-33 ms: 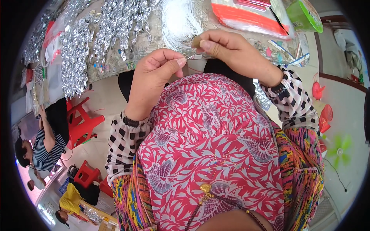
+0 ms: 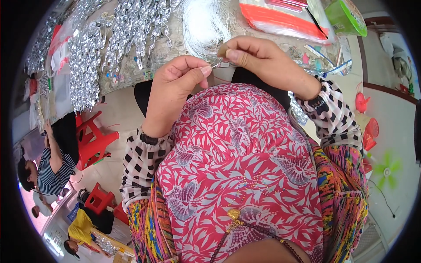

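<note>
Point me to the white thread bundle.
The white thread bundle lies on the worktable at the head view's top centre, between the silvery strands on its left and red-banded plastic packaging on its right.

One white thread bundle [image 2: 205, 30], one green tub [image 2: 344, 18], one green fan [image 2: 387, 171], two checked sleeves [image 2: 337, 117]

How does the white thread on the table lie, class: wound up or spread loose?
Spread loose: the white thread fans out on the table, strands curling at its edges.
</note>
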### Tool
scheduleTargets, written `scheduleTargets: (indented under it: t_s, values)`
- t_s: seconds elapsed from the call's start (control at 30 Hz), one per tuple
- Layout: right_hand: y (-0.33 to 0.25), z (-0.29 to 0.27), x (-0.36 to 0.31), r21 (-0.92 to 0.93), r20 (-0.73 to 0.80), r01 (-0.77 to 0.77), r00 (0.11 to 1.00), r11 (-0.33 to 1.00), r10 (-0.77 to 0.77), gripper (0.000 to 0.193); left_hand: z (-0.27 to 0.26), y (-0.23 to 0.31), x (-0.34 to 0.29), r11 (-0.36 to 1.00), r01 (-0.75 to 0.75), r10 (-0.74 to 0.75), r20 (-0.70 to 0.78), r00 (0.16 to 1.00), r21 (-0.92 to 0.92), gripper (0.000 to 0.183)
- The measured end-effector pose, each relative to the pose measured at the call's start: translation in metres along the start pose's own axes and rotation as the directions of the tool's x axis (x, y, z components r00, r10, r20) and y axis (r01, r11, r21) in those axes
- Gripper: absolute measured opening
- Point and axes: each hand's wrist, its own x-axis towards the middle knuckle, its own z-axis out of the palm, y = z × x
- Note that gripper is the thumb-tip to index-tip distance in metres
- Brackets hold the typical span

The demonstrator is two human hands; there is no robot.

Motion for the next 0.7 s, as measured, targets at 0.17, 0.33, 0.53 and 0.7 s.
scheduleTargets:
  t_s: [0.17, 0.33, 0.53, 0.7]
  values:
    - [0.0, 0.005, -0.006, 0.143, 0.071, -0.052, 0.997, 0.988, 0.042, 0.025, 0.004, -0.001, 0.002, 1.0, -0.011, 0.011, -0.007, 1.0, 0.019, 0.01]
    - [0.006, 0.004, -0.006, 0.215, -0.004, -0.045, 0.999, 0.975, 0.047, 0.024, 0.004, -0.001, 0.0, 0.998, -0.03, 0.032, -0.03, 0.999, 0.058, 0.009]
    - [0.003, 0.004, -0.009, 0.168, -0.023, -0.078, 0.996, 0.983, 0.083, 0.018, 0.003, -0.009, 0.001, 0.997, -0.064, 0.065, -0.033, 0.997, 0.034, 0.009]
    - [0.002, 0.001, -0.012, 0.088, 0.024, -0.108, 0.994, 0.99, 0.107, 0.012, 0.003, -0.011, 0.002, 0.997, -0.07, 0.072, -0.052, 0.996, 0.033, 0.009]
